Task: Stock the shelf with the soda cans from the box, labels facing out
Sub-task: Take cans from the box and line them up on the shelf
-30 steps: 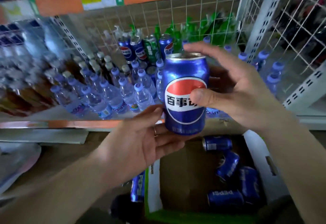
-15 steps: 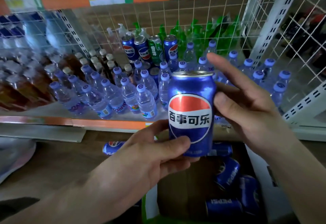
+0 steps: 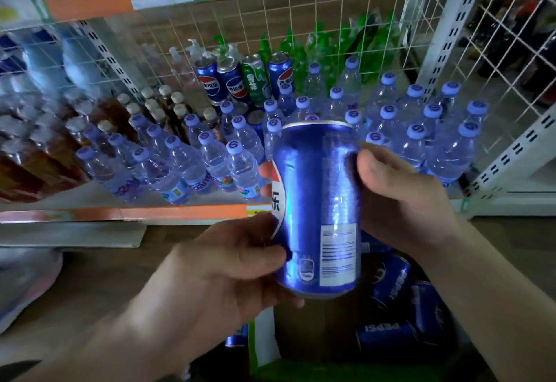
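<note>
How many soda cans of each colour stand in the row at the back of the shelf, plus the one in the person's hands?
Back-row blue cans: 3
Back-row green can: 1
Held blue can: 1
Total: 5

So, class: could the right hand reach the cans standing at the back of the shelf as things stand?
Probably not directly: the right hand holds a can, and water bottles crowd in front of the back-row cans.
</note>
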